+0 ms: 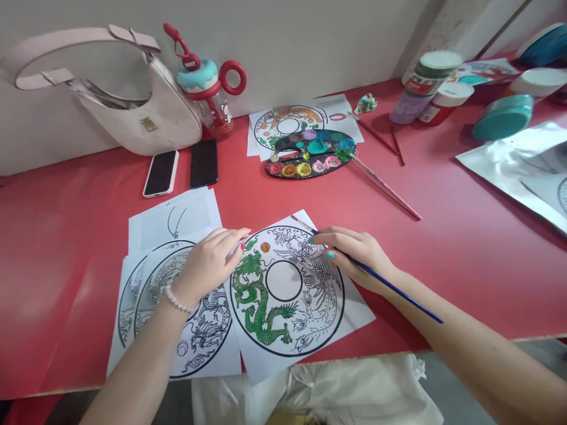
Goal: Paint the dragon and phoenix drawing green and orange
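Note:
A sheet with a round dragon-and-phoenix drawing point(283, 348) lies in front of me; its dragon is painted green and a small ball orange, while the phoenix is bare line work. My right hand point(352, 251) holds a blue-handled paintbrush point(394, 287) above the sheet's right side, bristles pointing to the upper left. My left hand point(217, 257) rests at the sheet's upper left edge, fingers stretched out, with nothing held. Beneath my left wrist lie other sheets with unpainted round drawings point(204, 348).
Behind the drawing stands a black paint palette point(292, 159) with a second paintbrush point(385, 188) leaning on it. Two phones point(162, 173), a handbag point(146, 127) and a cup point(215, 109) occupy the back left. Several paint jars point(443, 103) stand at the back right.

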Available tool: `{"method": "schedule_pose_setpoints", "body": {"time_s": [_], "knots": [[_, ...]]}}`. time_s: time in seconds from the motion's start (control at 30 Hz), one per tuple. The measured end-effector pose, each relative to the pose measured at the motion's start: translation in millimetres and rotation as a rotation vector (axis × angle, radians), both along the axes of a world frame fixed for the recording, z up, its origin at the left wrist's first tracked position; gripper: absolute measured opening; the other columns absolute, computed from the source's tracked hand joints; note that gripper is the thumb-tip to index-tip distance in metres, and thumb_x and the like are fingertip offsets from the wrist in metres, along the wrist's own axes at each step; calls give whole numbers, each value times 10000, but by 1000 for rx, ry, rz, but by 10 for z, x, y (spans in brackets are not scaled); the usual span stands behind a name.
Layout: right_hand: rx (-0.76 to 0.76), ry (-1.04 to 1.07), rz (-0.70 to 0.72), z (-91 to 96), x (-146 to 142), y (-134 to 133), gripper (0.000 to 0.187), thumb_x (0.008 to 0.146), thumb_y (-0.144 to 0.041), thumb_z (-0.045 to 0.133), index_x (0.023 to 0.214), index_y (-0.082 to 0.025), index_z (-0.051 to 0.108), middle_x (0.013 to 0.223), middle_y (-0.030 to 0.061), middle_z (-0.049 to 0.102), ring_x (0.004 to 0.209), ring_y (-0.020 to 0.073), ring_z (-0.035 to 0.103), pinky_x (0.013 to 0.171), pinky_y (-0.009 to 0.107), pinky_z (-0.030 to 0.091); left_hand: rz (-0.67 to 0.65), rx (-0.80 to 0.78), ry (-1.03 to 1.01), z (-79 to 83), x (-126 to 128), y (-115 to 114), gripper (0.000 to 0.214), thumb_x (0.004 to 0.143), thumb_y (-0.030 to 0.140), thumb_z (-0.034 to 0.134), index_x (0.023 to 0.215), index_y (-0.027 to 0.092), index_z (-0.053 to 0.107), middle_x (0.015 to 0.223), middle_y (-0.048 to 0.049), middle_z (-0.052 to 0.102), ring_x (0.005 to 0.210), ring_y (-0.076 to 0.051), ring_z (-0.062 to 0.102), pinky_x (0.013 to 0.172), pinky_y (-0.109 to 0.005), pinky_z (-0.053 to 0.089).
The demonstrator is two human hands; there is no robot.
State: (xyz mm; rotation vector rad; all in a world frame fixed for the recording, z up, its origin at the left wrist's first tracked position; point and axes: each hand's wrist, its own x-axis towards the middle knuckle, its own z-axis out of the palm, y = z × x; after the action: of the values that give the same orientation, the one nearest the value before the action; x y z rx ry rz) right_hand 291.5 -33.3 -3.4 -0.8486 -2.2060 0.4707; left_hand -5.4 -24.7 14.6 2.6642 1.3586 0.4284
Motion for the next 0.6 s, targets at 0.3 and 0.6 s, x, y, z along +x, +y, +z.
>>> {"method": "schedule_pose_setpoints", "body": {"time_s": [0.3,0.6], "knots": [[151,-232,-176,-9,14,25,233,971,-269,356,1035,-190,565,1040,85,681,723,141,682,540,230,488,-9,52,-35,8,-1,-22,280,925,177,423,1161,148,571,1076,-63,684,1000,-182,635,908,-349,527],[32,-282,-317,25,40,90,201,935,-228,379,1077,-199,519,1136,94,648,871,202,683,657,289,528,-81,114,-98,14,0,-54,292,911,138,436,1168,170,571,1032,-36,714,875,-141,692,777,-259,564]]}}
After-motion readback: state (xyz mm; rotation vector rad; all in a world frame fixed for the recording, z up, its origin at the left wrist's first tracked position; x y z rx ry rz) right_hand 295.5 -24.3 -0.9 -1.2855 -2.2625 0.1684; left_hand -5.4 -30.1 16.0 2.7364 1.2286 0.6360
